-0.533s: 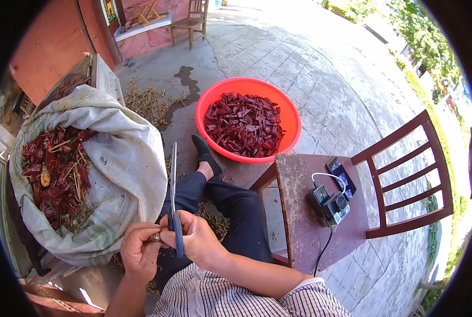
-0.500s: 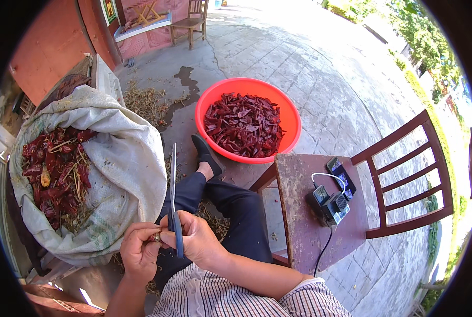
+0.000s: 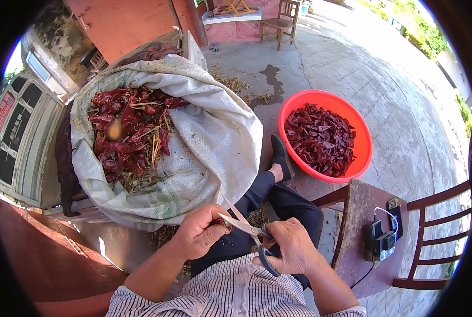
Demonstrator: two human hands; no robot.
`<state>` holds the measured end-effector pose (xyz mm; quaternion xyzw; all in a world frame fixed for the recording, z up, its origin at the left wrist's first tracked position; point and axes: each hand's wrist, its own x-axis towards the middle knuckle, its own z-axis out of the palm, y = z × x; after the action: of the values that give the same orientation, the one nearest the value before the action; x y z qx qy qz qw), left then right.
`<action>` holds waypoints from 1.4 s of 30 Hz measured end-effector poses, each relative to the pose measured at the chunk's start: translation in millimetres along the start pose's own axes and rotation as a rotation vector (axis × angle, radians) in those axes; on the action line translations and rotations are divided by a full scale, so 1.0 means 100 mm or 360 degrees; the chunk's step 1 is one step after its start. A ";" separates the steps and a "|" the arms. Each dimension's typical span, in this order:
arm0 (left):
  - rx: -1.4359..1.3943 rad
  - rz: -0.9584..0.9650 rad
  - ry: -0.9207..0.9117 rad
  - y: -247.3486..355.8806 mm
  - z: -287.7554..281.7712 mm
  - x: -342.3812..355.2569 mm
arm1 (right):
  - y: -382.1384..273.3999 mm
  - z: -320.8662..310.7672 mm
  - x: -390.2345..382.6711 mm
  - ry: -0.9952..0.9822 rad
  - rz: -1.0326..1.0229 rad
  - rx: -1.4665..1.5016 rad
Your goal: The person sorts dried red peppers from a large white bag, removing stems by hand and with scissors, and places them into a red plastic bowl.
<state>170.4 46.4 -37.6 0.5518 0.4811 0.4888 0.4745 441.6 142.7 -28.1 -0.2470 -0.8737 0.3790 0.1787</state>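
Note:
My left hand (image 3: 199, 231) pinches a small dark red dried chili pepper (image 3: 224, 224) between thumb and fingers; most of it is hidden by the hand. My right hand (image 3: 295, 248) grips a pair of scissors (image 3: 246, 224) with dark blue handles. The scissor blades are spread apart, and one lies right against the chili at my left fingertips. Up and to the left of my hands, a white woven sack (image 3: 220, 134) with its rim rolled back holds dried red chilies (image 3: 125, 150) with stems and straw. One yellowish-brown, blurred chili (image 3: 113, 130) lies among them.
A red plastic basin (image 3: 367, 138) of dark red chilies (image 3: 320, 140) stands on the paved ground beyond my foot. At my right, a worn wooden chair (image 3: 358, 232) carries a black device (image 3: 376, 240) with cables and a phone. Dry plant scraps (image 3: 230, 82) litter the ground behind the sack.
The view has swung left, so everything sits further right. My hands have moved apart, and the scissors have gone from upright to slanting toward my left hand, blades now spread.

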 end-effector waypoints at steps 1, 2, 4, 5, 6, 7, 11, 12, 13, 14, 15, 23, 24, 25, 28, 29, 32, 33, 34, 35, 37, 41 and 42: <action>0.0066 0.0055 0.0008 -0.01 -0.01 0.01 | -0.03 -0.04 0.01 -0.0006 -0.0014 -0.0035; 0.0117 0.0082 0.0050 0.03 0.01 0.03 | -0.06 -0.08 0.02 -0.0011 -0.0028 -0.0070; 0.0170 0.0115 0.0022 0.09 -0.02 0.05 | -0.13 -0.18 0.04 -0.0036 -0.0033 -0.0148; 0.0195 0.0134 0.0009 0.12 -0.03 0.06 | -0.15 -0.22 0.05 -0.0044 -0.0037 -0.0200; 0.0271 0.0151 0.0031 0.15 -0.03 0.07 | -0.17 -0.25 0.07 -0.0052 -0.0041 -0.0251; 0.0331 0.0181 0.0027 0.16 -0.07 0.07 | -0.20 -0.27 0.08 -0.0059 -0.0044 -0.0299; 0.0438 0.0272 0.0025 0.10 -0.15 0.04 | -0.29 -0.38 0.18 -0.0099 -0.0107 -0.0457; 0.0433 0.0287 0.0027 0.08 -0.16 0.03 | -0.27 -0.40 0.20 -0.0136 -0.0123 -0.0505; 0.0462 0.0299 0.0019 0.10 -0.19 0.02 | -0.26 -0.41 0.22 -0.0153 -0.0139 -0.0518; 0.0487 0.0310 0.0004 0.11 -0.21 0.03 | -0.25 -0.42 0.24 -0.0168 -0.0150 -0.0531; 0.0512 0.0322 -0.0012 0.12 -0.23 0.03 | -0.24 -0.43 0.26 -0.0183 -0.0163 -0.0543; 0.0511 0.0338 0.0035 0.12 -0.33 -0.03 | -0.26 -0.42 0.36 -0.0309 -0.0170 -0.0416; 0.0510 0.0320 0.0035 0.13 -0.34 -0.03 | -0.27 -0.41 0.36 -0.0328 -0.0152 -0.0406; 0.0497 0.0325 0.0049 0.12 -0.34 -0.03 | -0.28 -0.41 0.37 -0.0341 -0.0133 -0.0421; 0.0449 0.0322 0.0089 0.08 -0.34 -0.02 | -0.29 -0.39 0.36 -0.0337 -0.0123 -0.0421; 0.0428 0.0310 0.0099 0.09 -0.34 -0.02 | -0.28 -0.37 0.35 -0.0318 -0.0134 -0.0422; 0.0373 0.0298 0.0119 0.07 -0.34 -0.04 | -0.22 -0.30 0.32 -0.0255 -0.0182 -0.0441; 0.0358 0.0298 0.0127 0.06 -0.34 -0.05 | -0.22 -0.29 0.32 -0.0237 -0.0203 -0.0445; 0.0357 0.0305 0.0129 0.06 -0.35 -0.05 | -0.22 -0.29 0.33 -0.0228 -0.0226 -0.0444; 0.0353 0.0310 0.0132 0.05 -0.36 -0.06 | -0.22 -0.28 0.34 -0.0224 -0.0238 -0.0444; 0.0368 0.0334 0.0134 0.04 -0.36 -0.07 | -0.21 -0.26 0.35 -0.0220 -0.0256 -0.0445; 0.0384 0.0363 0.0128 0.08 -0.37 -0.06 | -0.17 -0.20 0.33 -0.0187 -0.0289 -0.0390; 0.0370 0.0359 0.0126 0.10 -0.36 -0.06 | -0.17 -0.19 0.33 -0.0187 -0.0292 -0.0377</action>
<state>134.6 41.4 -25.7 0.6339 0.4877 0.5013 0.3301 419.3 162.1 1.2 -0.1630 -0.9401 0.2692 0.1307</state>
